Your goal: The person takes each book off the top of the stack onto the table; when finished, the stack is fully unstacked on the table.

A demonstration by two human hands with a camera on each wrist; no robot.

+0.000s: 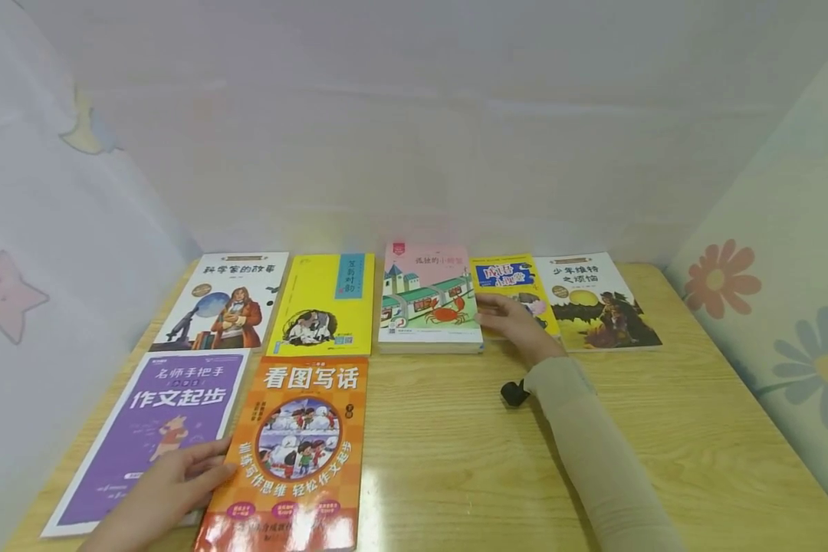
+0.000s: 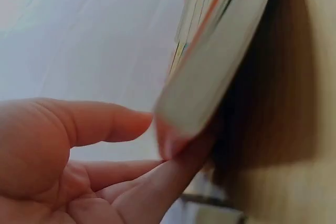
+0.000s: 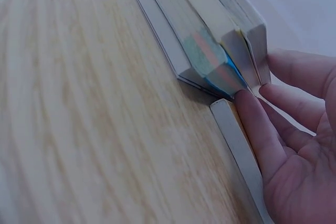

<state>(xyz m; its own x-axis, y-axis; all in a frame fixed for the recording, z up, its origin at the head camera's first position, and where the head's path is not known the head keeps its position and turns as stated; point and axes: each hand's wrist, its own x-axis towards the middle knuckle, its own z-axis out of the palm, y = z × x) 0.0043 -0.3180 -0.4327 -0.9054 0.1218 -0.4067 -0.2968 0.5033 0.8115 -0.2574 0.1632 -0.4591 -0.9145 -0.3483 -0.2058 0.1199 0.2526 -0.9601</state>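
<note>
Over the left side of an orange book (image 1: 345, 468) reaches my left hand (image 1: 169, 491). In the left wrist view its thumb meets the book's edge and fingers lie beneath; the book is raised there, with dark shadow under it. A purple book (image 1: 200, 368) lies partly under this hand. Further back, a pink-and-green book with a crab on its cover (image 1: 414, 299) tops a stack of several books (image 3: 210, 40). My right hand (image 1: 514, 322) touches the stack's right side with its thumb and extended fingers, passing over a yellow book with a blue title patch (image 1: 504, 268).
A white book with a scientist (image 1: 231, 307) and a yellow book (image 1: 317, 299) lie left of the stack. Another white book (image 1: 607, 307) lies at the far right. Patterned cloth walls (image 1: 414, 169) border the wooden table (image 1: 455, 445). A black device (image 1: 514, 394) sits at the right wrist.
</note>
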